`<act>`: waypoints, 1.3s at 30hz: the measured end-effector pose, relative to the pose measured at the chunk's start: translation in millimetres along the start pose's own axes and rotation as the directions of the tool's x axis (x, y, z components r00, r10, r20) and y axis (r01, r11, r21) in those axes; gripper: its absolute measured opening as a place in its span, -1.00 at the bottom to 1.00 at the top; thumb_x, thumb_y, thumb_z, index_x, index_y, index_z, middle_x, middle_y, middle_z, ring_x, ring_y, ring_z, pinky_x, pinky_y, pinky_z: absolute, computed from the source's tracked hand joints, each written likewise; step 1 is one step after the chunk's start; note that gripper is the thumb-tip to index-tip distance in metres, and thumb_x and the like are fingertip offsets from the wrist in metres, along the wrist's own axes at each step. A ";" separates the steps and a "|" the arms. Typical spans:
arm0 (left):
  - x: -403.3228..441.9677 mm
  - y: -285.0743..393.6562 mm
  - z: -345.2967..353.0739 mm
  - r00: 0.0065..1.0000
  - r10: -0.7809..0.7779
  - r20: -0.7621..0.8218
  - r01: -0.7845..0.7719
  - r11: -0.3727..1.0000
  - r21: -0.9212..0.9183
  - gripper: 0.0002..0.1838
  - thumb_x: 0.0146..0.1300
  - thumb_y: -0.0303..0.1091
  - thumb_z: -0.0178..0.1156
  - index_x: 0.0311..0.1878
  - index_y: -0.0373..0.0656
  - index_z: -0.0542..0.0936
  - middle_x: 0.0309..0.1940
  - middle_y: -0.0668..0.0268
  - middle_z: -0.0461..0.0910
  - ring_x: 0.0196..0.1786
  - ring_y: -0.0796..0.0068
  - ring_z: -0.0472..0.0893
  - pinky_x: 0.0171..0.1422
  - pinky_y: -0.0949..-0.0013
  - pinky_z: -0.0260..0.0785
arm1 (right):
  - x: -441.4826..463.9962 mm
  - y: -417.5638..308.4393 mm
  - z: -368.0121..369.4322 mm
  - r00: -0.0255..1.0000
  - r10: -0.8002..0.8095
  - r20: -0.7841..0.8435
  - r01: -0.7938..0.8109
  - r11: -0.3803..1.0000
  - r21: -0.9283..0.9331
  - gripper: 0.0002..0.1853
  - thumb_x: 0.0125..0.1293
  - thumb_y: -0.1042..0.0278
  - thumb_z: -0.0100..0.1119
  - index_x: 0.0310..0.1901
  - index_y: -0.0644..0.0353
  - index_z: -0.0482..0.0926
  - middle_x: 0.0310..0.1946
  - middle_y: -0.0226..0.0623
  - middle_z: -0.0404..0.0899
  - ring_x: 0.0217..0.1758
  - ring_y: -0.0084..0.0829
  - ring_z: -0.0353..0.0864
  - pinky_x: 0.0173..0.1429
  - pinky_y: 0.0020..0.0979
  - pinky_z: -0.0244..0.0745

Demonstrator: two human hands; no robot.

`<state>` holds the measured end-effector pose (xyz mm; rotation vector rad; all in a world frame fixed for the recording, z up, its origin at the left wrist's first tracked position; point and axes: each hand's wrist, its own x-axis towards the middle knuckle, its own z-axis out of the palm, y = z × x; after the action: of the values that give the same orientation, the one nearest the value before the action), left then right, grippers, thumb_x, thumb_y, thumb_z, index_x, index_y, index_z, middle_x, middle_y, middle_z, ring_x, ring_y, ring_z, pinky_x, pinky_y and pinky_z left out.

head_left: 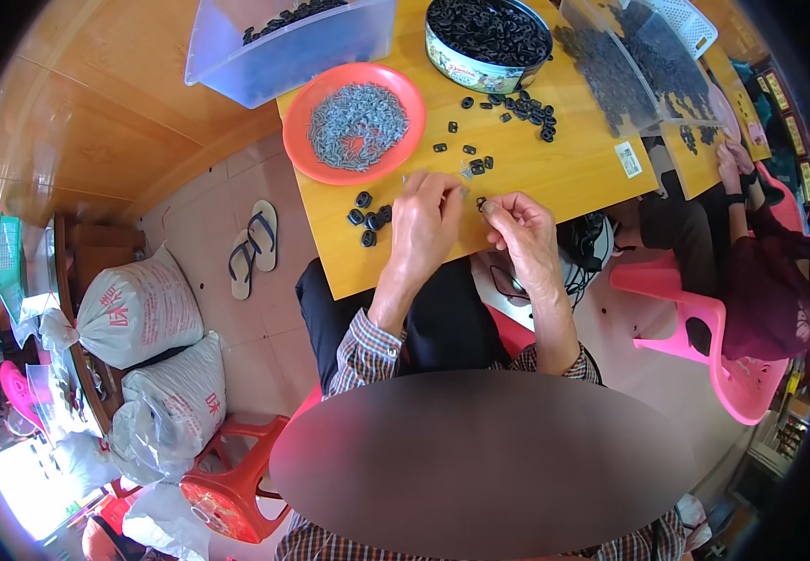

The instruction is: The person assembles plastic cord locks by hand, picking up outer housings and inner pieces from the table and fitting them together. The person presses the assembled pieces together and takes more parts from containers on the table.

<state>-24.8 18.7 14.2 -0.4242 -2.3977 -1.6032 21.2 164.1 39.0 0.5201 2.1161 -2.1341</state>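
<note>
One Black Piece in the Fingers, Five by the Wrist

The right hand [528,229] had a single small black piece [482,202] pinched between thumb and fingertips, just above the table's near edge. The left hand [424,217] was half curled beside it; I couldn't tell whether it gripped anything. Five black pieces [368,238] sat left of that wrist, and five others [440,148] lay scattered beyond the hands. Farther back was a cluster [536,114] too crowded to count.

There was one red dish [297,140] of grey bits past counting, one round tin [489,73] heaped with black parts, and one clear tub [209,56] at the back left.

The table [330,262] was yellow, with one white label [628,160]. On the tiled floor [279,327] I saw two sandals [253,248], two printed white sacks [148,304] and one red stool [237,491]. To the right, a co-worker [765,290] sat on a pink chair [746,393].
</note>
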 end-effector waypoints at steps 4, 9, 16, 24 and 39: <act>25.9 0.1 3.9 0.987 0.157 0.019 -0.157 0.958 0.239 -0.90 0.11 -0.54 0.20 -0.29 -0.25 0.62 -0.38 0.09 0.56 -0.37 0.11 0.58 -0.28 0.19 0.44 | 1.8 0.6 -2.3 1.000 0.001 -0.028 0.000 1.000 0.027 -0.83 0.25 0.29 0.22 -0.30 0.23 0.58 -0.46 -0.51 0.55 -0.50 -0.75 0.43 -0.43 -0.69 0.27; 41.5 -7.6 6.3 0.972 0.129 0.197 -0.201 0.893 0.403 -0.80 0.04 -0.56 0.18 -0.22 -0.19 0.64 -0.28 0.06 0.52 -0.28 0.04 0.61 -0.19 0.13 0.49 | 1.9 0.2 -4.8 0.999 -0.003 -0.042 0.005 0.999 0.048 -0.82 0.25 0.28 0.23 -0.30 0.22 0.58 -0.45 -0.52 0.55 -0.50 -0.75 0.42 -0.42 -0.69 0.26; 49.3 -13.5 8.2 0.953 0.071 0.293 -0.208 0.860 0.466 -0.79 0.02 -0.55 0.20 -0.24 -0.15 0.66 -0.26 0.07 0.52 -0.25 0.06 0.62 -0.15 0.16 0.51 | 2.6 1.3 -5.9 0.999 0.009 -0.031 -0.007 0.998 0.061 -0.82 0.25 0.27 0.23 -0.29 0.22 0.58 -0.45 -0.51 0.54 -0.50 -0.76 0.41 -0.43 -0.68 0.25; 52.6 -15.2 6.8 0.935 0.114 0.335 -0.276 0.829 0.486 -0.89 0.14 -0.37 0.23 -0.29 -0.12 0.69 -0.36 0.13 0.52 -0.28 0.08 0.60 -0.22 0.11 0.46 | 2.6 1.1 -5.7 1.000 0.004 -0.031 -0.002 0.998 0.058 -0.82 0.25 0.28 0.23 -0.29 0.23 0.58 -0.45 -0.51 0.55 -0.50 -0.76 0.41 -0.43 -0.68 0.25; 42.3 -11.3 11.4 0.924 0.206 0.323 -0.362 0.744 0.561 -0.89 0.03 -0.55 0.16 -0.34 -0.20 0.49 -0.35 0.13 0.46 -0.24 0.10 0.58 -0.21 0.15 0.47 | 2.4 -0.4 -6.3 0.999 -0.023 -0.046 0.026 0.997 0.066 -0.82 0.26 0.28 0.22 -0.30 0.24 0.59 -0.47 -0.49 0.55 -0.50 -0.75 0.43 -0.43 -0.68 0.27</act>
<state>-68.6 30.0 14.6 -0.8361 -2.6771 -0.5998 19.9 170.8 38.8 0.5565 2.0908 -2.2339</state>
